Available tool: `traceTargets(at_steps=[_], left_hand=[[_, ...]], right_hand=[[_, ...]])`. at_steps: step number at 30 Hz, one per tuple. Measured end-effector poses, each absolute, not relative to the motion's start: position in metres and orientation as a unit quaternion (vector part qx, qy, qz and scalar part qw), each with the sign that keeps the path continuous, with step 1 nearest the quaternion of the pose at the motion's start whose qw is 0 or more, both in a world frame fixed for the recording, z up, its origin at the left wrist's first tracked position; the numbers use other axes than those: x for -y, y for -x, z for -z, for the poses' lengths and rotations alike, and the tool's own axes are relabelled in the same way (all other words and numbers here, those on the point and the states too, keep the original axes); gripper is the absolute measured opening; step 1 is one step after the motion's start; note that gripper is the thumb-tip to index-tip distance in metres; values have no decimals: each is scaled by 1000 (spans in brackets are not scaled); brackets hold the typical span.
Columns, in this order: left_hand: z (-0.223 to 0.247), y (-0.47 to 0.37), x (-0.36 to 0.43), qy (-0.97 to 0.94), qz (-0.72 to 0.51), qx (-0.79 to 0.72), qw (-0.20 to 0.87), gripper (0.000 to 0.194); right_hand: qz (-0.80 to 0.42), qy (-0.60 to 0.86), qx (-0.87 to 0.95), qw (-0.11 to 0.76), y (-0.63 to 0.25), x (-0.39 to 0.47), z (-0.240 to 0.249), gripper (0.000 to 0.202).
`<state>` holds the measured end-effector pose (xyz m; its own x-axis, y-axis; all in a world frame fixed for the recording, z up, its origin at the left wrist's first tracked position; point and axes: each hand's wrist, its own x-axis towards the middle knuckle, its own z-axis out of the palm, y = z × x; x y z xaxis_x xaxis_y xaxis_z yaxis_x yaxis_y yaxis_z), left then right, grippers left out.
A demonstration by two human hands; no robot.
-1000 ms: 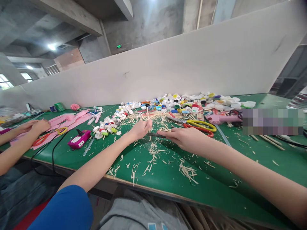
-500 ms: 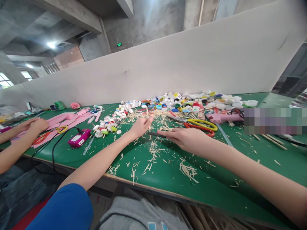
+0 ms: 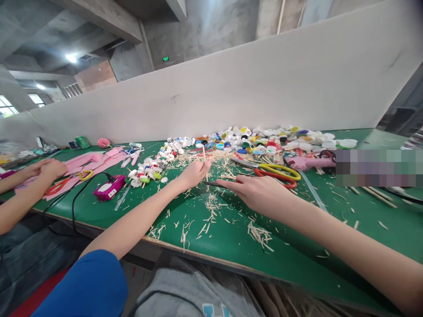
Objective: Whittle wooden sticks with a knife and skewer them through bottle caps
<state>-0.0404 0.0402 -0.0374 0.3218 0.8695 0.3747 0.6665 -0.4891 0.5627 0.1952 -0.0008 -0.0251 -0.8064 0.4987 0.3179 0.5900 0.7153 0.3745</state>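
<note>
This looks like a craft workshop in a raw concrete building: before the white partition (image 3: 211, 92) runs a long green desk (image 3: 297, 264) littered with wood shavings (image 3: 259, 235), plastic bottle caps (image 3: 244, 138) and scissors (image 3: 257, 169); beyond it show a bare concrete beam (image 3: 99, 20) and green exit sign (image 3: 165, 58).

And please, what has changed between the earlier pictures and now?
Very little: the dark tool in the right hand slants slightly more, and that hand's grip shifted. Nothing was grasped or released. The left hand still holds the light stick upright; the bottle caps stayed.
</note>
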Motion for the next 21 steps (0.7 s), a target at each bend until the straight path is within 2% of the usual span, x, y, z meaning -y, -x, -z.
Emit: traceTargets(at_steps=[11, 21], left_hand=[[38, 41, -41, -793, -330, -482, 172, 57], [39, 42, -41, -800, -320, -488, 137, 56]], right_hand=[[232, 305, 919, 90, -197, 4, 19, 54], [178, 300, 932, 95, -191, -2, 23, 52]])
